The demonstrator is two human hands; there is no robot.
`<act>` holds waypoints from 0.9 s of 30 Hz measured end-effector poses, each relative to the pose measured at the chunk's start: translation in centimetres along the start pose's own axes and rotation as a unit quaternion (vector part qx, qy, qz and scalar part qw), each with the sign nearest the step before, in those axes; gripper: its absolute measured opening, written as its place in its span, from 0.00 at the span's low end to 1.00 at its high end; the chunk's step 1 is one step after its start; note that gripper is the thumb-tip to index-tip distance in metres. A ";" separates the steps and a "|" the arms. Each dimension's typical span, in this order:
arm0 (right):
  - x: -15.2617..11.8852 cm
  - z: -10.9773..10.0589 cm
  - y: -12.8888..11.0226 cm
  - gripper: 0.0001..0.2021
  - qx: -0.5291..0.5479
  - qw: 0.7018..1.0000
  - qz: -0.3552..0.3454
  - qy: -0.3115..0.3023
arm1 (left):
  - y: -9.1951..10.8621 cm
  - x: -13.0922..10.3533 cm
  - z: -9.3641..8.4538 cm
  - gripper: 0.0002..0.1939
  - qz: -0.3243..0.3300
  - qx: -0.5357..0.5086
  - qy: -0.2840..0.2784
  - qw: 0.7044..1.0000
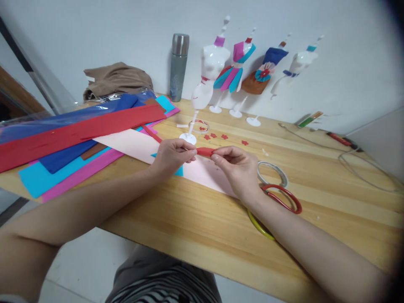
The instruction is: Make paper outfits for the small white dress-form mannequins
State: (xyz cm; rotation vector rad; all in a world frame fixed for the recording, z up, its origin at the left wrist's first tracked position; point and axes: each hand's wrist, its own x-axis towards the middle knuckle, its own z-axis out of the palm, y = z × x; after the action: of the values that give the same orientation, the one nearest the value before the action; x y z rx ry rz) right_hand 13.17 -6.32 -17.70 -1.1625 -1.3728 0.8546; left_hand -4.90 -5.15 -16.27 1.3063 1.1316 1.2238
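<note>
Two hands (172, 156) (240, 167) pinched closed; red strip (204, 152) held between.

hands (172, 158) pinch red strip (205, 152) between them | pale pink sheet (206, 174) below | mannequins (211, 61) behind | tape roll (283, 174) at right

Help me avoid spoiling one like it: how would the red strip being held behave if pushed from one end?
The red strip looks thin and narrow, so it would probably buckle. It is likely light: only fingertip pinches from the left grip and right grip hold it. Its matte surface suggests little slipping.
</note>
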 end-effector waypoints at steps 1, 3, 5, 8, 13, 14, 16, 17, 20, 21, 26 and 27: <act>0.0 0.0 0.0 0.07 -0.002 1.000 0.003 0.000 | 0.1 0.0 0.0 0.02 -0.004 -0.007 0.003 1.000; 0.0 0.0 0.0 0.07 -0.005 1.000 0.004 -0.002 | 0.3 0.0 0.1 0.02 -0.011 -0.020 0.004 1.000; 0.0 0.0 0.0 0.08 -0.005 1.000 0.002 -0.003 | 0.3 0.0 0.1 0.02 -0.017 -0.031 -0.001 0.999; 0.0 0.1 0.1 0.08 0.008 1.000 -0.007 -0.004 | 0.2 0.0 0.2 0.03 -0.021 -0.047 -0.010 0.999; -0.1 0.1 0.6 0.13 0.007 1.000 -0.020 -0.013 | 0.0 0.0 0.2 0.04 -0.013 -0.040 -0.024 0.999; -0.1 0.1 0.6 0.14 0.001 1.000 -0.019 -0.014 | 0.0 0.0 0.2 0.04 -0.012 -0.033 -0.026 0.999; 0.0 0.1 0.6 0.14 -0.010 1.000 -0.012 -0.015 | 0.1 0.0 0.1 0.04 -0.011 -0.015 -0.031 0.999; 0.0 0.1 0.6 0.14 -0.014 1.000 -0.008 -0.017 | 0.1 0.0 0.1 0.05 -0.009 -0.008 -0.033 0.999; 0.1 0.1 0.2 0.12 -0.023 0.999 0.004 -0.022 | 0.0 0.1 0.1 0.07 0.004 -0.004 -0.038 0.999; 0.1 0.1 0.1 0.12 -0.025 0.999 0.006 -0.023 | -0.1 0.1 0.1 0.10 0.011 -0.005 -0.041 0.999; 0.2 0.0 -0.1 0.09 -0.023 0.999 -0.003 -0.031 | -1.0 0.4 -0.2 0.15 0.059 0.038 -0.078 0.995; 0.2 -0.1 -0.2 0.08 -0.024 0.999 -0.008 -0.033 | -1.2 0.5 -0.2 0.14 0.066 0.052 -0.085 0.993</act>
State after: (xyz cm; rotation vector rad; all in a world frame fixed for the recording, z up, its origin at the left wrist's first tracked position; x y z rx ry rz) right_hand 13.20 -6.18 -17.47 -1.1676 -1.4617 0.8581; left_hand -5.12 -4.55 -17.42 1.5560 1.0111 1.1363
